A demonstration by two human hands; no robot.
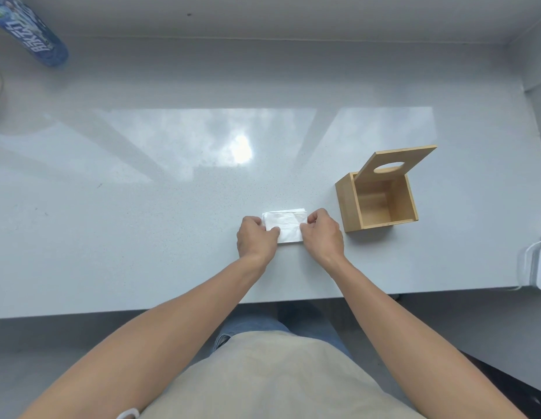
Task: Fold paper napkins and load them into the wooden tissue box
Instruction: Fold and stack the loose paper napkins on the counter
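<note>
A small folded stack of white paper napkins (285, 223) lies on the pale grey table (172, 207) in front of me. My left hand (255, 237) grips the stack's left edge, and my right hand (322, 232) grips its right edge, fingers curled onto the paper. Just to the right stands the wooden tissue box (347, 204), its inside bare. Its lid (396, 163), with an oval slot, leans tilted against the box's far rim.
A blue printed bottle (36, 34) lies at the far left corner. A white device with a cable (538, 270) sits at the table's right front edge. The table's front edge runs just below my forearms.
</note>
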